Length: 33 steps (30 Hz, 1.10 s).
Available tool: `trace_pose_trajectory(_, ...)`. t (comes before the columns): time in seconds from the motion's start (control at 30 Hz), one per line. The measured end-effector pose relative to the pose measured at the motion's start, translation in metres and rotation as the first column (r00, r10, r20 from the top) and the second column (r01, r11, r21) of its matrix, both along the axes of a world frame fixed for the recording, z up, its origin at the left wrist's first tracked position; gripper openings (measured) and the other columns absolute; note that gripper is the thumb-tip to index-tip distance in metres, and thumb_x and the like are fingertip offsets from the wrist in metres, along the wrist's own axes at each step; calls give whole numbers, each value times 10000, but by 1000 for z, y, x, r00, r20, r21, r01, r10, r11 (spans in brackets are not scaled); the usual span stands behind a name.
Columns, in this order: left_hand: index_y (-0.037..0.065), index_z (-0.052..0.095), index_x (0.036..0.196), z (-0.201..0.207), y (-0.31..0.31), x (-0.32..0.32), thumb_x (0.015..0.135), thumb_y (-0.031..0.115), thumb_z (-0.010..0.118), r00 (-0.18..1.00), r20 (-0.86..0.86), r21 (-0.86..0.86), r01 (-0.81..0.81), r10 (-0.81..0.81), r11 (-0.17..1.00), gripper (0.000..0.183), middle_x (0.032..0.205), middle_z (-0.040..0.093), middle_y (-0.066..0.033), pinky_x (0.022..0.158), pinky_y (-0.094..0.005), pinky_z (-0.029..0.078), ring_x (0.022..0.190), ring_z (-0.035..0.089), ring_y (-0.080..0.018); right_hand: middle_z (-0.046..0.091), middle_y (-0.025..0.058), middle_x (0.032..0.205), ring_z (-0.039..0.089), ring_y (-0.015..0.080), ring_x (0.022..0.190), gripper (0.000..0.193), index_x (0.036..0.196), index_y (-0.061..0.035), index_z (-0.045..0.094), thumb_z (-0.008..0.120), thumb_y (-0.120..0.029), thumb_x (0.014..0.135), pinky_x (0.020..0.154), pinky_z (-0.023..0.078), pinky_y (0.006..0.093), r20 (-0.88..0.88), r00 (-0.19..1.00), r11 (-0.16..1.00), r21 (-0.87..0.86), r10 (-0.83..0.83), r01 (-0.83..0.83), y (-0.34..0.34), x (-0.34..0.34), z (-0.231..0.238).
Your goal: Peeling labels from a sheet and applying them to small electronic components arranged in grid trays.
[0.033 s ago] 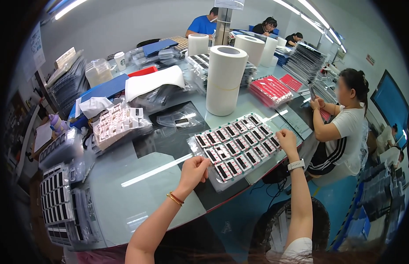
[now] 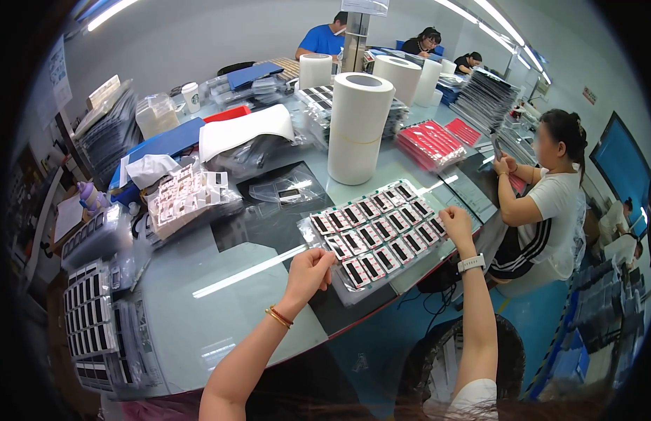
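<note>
Reaching in from the lower edge, wearing bracelets (image 2: 280,317) at one wrist and a pale watch (image 2: 471,263) at the other. Holding the left hand (image 2: 310,275) at the left edge of a sheet of cards (image 2: 383,227), curling its fingers together; being unable to tell clamping from mere touching in that grip. Holding the right hand (image 2: 456,226) at the sheet's right end, drawing thumb and fingers close; being unable to tell pinching there either. Showing hardly any change since the picture before: keeping both hands in place, perhaps altering one middle-row card near the left end, too small to explain; so judging little progress. Lying flat on the tabletop (image 2: 178,316), pointing the long axis from near left to far right, setting the dark bars crosswise. Beyond, standing a white roll (image 2: 360,130); farther right, piling red sheets (image 2: 432,144) near a seated co-worker (image 2: 553,182); at the back, seating someone in blue (image 2: 320,41).
</note>
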<state>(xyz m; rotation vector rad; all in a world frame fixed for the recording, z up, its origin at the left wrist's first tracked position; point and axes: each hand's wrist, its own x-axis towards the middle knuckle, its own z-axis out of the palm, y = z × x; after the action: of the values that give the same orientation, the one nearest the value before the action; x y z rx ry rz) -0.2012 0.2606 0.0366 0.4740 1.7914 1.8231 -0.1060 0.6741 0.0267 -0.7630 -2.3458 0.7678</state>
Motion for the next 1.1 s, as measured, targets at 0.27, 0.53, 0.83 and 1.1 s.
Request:
trace_pose_trajectory(0.27,22,668,833,-18,-1,3,999,246,627,1000,-11,-53,-3,2,999,282,625,646,-22,448,-214,420,463,537,-64,672,67,699,652,153,541,260,883,48,712,681,-207,924,427,517,301,-32,999,995,-96,2,-6,0,1,2)
trace_pose_trajectory(0.53,35,642,879,-24,-3,6,1019,251,598,999,51,-70,2,2,998,261,706,690,-56,442,-214,417,468,547,-82,666,50,678,627,128,551,255,875,36,721,700,-214,923,471,493,292,-63,998,1000,1,-6,6,-2,2,-7)
trace_pose_trajectory(0.83,40,628,882,-28,-3,7,1034,250,567,1000,3,-110,1,-1,994,267,694,696,-71,416,-220,412,445,550,-93,709,156,721,694,272,657,282,863,15,743,735,-266,849,634,523,394,-26,998,988,144,-52,55,-8,1,-7)
trace_pose_trajectory(1.1,29,641,893,-29,-1,3,1025,255,577,999,9,-93,39,-38,995,270,699,704,-68,429,-225,435,460,567,-89,713,137,717,696,262,667,276,837,5,742,732,-271,837,643,526,379,27,995,993,82,-93,91,-14,5,5)
